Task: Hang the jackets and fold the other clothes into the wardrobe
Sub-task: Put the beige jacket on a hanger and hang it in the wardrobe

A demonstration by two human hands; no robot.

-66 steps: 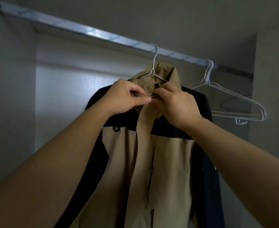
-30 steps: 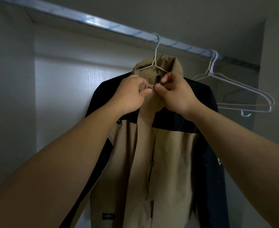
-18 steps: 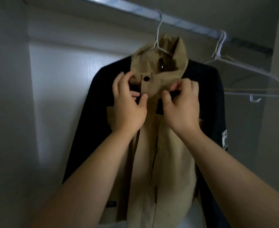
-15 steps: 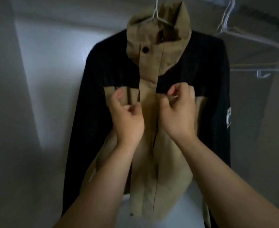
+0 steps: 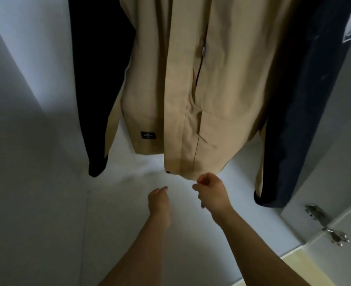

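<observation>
Faced smooth white wardrobe panels [image 5: 46,203]. Found soft tan jacket [image 5: 222,79], dark-sleeved, hung upper centre. Pinched its straight hem [image 5: 182,170] with right hand [image 5: 211,196]; held left hand [image 5: 159,200] loosely curled, empty, lower centre.

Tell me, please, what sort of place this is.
Probably the inside of a wardrobe: a tan-and-black jacket hangs between plain white walls, and a metal door hinge sits at the lower right.
</observation>
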